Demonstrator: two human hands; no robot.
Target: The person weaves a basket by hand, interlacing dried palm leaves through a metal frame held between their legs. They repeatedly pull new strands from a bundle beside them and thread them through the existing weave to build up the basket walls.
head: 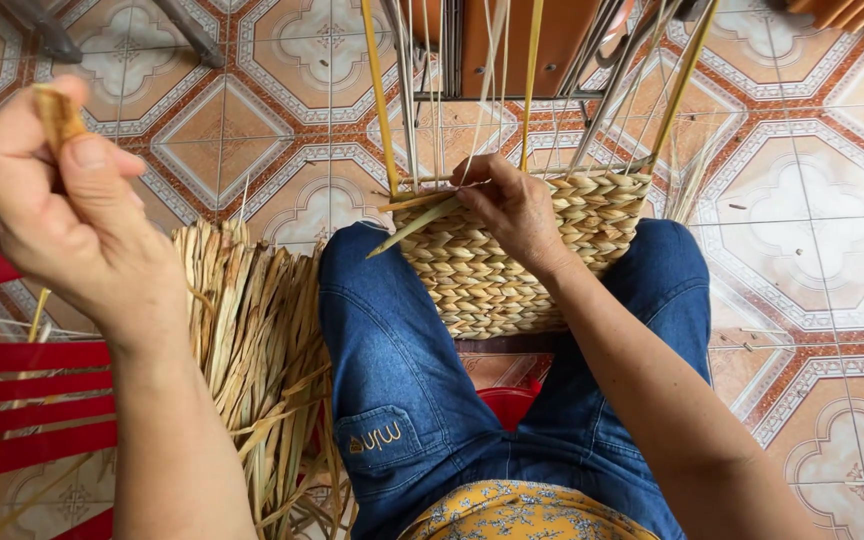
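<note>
Upper left of the frame, the left hand (57, 215) pinches a twisted straw strand (57, 115) – bare tiled floor (812, 200) opens behind it. At centre the right hand (512, 205) grips a strand on the rim of the woven basket (487, 275), wedged between the knees. The basket's upright stakes (380, 100) run off the top edge, its base hidden behind the legs.

Centre of frame: woven basket (512, 265) resting between the person's knees, its upright stakes (382, 100) rising to the top edge. Right hand (512, 205) lies on the basket's upper rim, touching a loose strand (417, 225) that juts left. Left hand (62, 220), upper left, pinches a twisted strand end (57, 115). Bundle of dried reeds (252, 340) on the floor, left of the near leg. Slatted chair (22, 400) at lower left. Metal frame (512, 50) behind the basket, top centre.
</note>
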